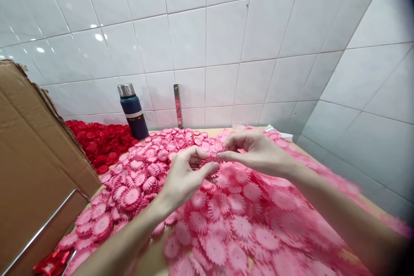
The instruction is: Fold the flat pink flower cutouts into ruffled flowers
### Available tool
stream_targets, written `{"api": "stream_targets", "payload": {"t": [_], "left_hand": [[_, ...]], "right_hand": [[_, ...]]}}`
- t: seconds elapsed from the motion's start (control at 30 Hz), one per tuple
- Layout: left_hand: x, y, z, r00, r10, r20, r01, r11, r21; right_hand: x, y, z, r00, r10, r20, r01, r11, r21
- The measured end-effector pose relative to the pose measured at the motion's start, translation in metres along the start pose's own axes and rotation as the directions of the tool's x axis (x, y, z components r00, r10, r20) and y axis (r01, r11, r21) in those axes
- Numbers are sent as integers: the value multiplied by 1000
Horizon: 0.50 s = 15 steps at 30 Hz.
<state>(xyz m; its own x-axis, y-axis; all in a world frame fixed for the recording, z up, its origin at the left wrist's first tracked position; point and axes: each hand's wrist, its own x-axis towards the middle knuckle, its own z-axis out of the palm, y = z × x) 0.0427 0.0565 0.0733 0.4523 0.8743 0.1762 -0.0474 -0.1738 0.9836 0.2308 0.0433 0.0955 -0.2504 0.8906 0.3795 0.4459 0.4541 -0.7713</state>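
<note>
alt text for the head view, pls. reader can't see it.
Two bare hands, left hand and right hand, meet fingertip to fingertip over a table heaped with pink paper flowers, pinching one pink piece between them. Behind stand red flowers, a dark blue flask, a cardboard box at left and a white tiled wall.

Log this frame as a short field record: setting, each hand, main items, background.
setting: table against a white tiled wall
left hand: fingers curled, at a small pink flower piece
right hand: pinching the same piece
spread: pink flower pieces covering the table
behind: red flower pieces, blue flask
left edge: cardboard box
</note>
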Motion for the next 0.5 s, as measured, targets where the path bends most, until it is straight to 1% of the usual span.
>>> {"api": "stream_targets", "payload": {"t": [0.1, 0.17, 0.2, 0.27, 0.3, 0.33, 0.37, 0.4, 0.43, 0.47, 0.5], "left_hand": [[2, 5, 0, 996, -70, 55, 70, 998, -3], [3, 7, -4, 990, -114, 83, 114, 993, 10], [3, 7, -9, 982, -143, 120, 139, 990, 36], [2, 8, -21, 960, -193, 203, 166, 976, 144], [1, 10, -29, 923, -247, 295, 178, 954, 240], [0, 13, -37, 931, -247, 269, 164, 940, 298], [-1, 18, -44, 966, -189, 179, 125, 940, 318], [-1, 22, -51, 984, -134, 117, 87, 937, 337], [0, 27, -55, 993, -80, 85, 46, 940, 338], [1, 31, -59, 998, -10, 57, -9, 944, 330], [3, 33, -60, 997, 5, 74, -29, 946, 324]], "right_hand": [[0, -2, 1, 1000, -3, 7, 3, 1000, 2], [0, -1, 0, 999, 13, 36, -13, 1000, -4], [1, 1, -4, 999, 27, 36, -27, 1000, -8], [1, 7, -19, 996, 60, -62, -61, 998, -8], [1, 10, -30, 961, 89, -262, -93, 996, -1], [0, 13, -41, 867, 102, -488, -100, 995, 31], [-1, 15, -52, 749, 99, -655, -74, 995, 65], [-2, 16, -61, 664, 92, -742, -52, 996, 77], [-4, 15, -66, 672, 81, -736, -35, 996, 78], [-6, 13, -67, 727, 50, -685, -16, 998, 57], [-7, 9, -65, 787, -7, -617, 32, 999, 30]]}}
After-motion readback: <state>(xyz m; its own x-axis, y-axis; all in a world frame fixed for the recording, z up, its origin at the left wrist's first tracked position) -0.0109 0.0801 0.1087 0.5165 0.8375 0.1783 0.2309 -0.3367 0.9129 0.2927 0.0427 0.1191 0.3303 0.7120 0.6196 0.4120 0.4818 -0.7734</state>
